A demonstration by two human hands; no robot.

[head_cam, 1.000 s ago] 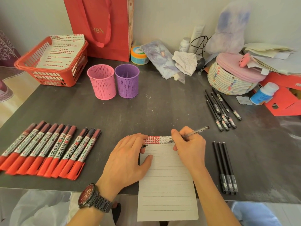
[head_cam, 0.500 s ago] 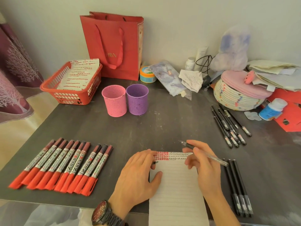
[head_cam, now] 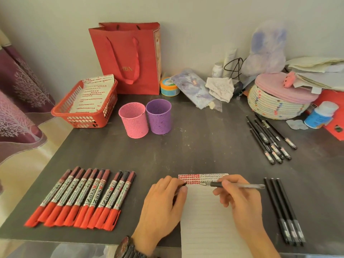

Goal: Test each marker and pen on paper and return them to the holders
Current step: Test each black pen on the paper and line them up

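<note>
My right hand (head_cam: 240,203) grips a clear pen (head_cam: 242,186) with a black grip, held level, its tip pointing left over the marked top strip of the lined paper (head_cam: 204,220). My left hand (head_cam: 163,207) rests on the paper's left edge, and a small black pen cap (head_cam: 184,184) pokes out from its fingers. The pink holder (head_cam: 134,121) and purple holder (head_cam: 159,119) stand empty at the back centre. Several red markers (head_cam: 80,198) lie in a row at the left. Black pens lie at the right in a far group (head_cam: 268,140) and a near group (head_cam: 284,211).
A red basket (head_cam: 83,108) with marked paper sits at the back left beside a red gift bag (head_cam: 128,58). A woven basket with a pink lid (head_cam: 275,105), a blue-labelled bottle (head_cam: 320,114) and loose clutter crowd the back right. The paper overhangs the table's front edge.
The view has tilted up, showing more of the wall. My right hand turned the pen from a writing slant to level, tip left. My left hand stayed on the paper.
</note>
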